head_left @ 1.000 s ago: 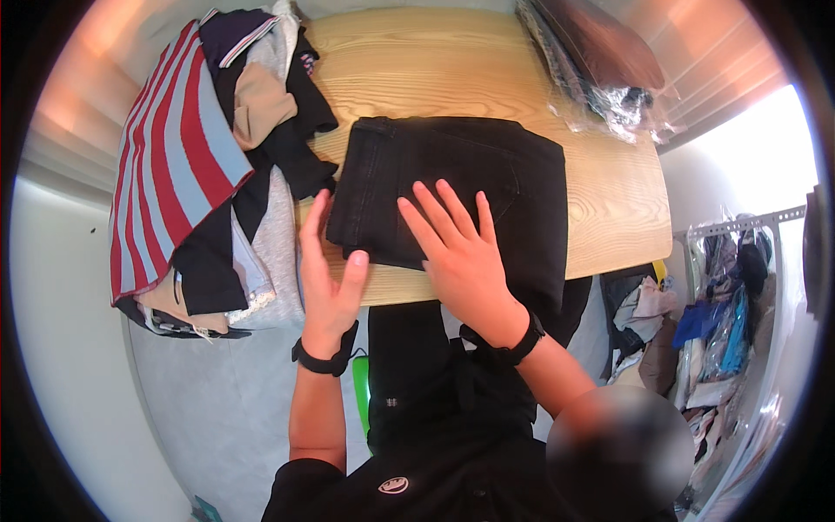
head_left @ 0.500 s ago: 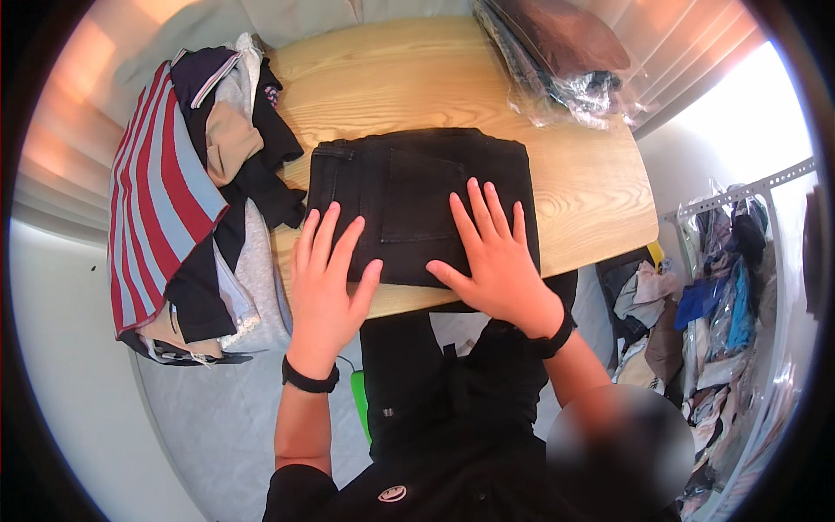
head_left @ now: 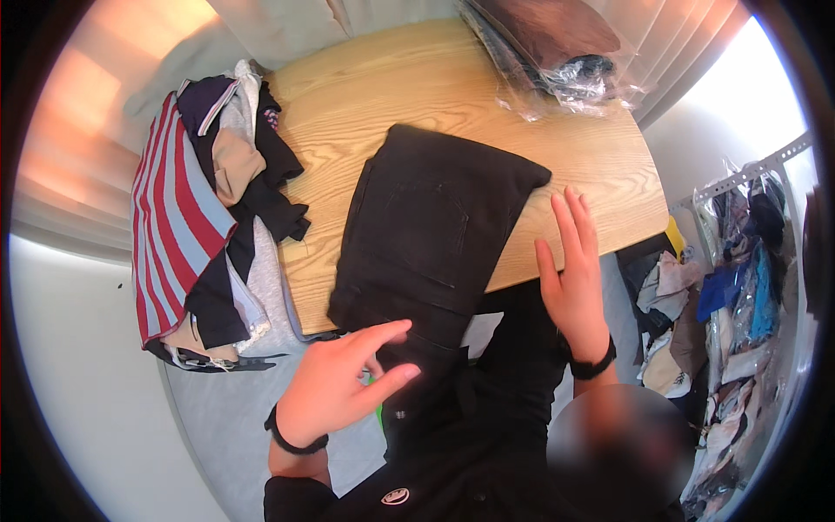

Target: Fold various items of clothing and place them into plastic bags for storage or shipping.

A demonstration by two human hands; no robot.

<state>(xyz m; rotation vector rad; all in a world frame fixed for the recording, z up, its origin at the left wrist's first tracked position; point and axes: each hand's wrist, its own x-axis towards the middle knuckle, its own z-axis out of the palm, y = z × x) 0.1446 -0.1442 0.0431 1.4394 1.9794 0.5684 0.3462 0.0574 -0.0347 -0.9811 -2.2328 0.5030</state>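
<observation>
A pair of black jeans (head_left: 409, 209), folded into a thick block, lies at a slant on the wooden table (head_left: 335, 96). Its back pocket faces up, and its near end reaches over the table's front edge. Beside that near end is my left hand (head_left: 348, 374), thumb and index finger apart, nothing seen in its grasp; its other fingers are partly hidden. To the right of the jeans, a little away from their far right corner, my right hand (head_left: 574, 278) hovers with fingers stretched out and holding nothing.
A heap of clothes, with a red and grey striped knit (head_left: 187, 217) on top, hangs over the table's left edge. Garments in clear plastic bags (head_left: 565, 61) lie at the back right. Bagged clothes (head_left: 739, 270) crowd a metal rack at right.
The jeans have turned on the table and now reach nearer to me. Both hands have come off them: the left moved down toward me, the right outward to the right.
</observation>
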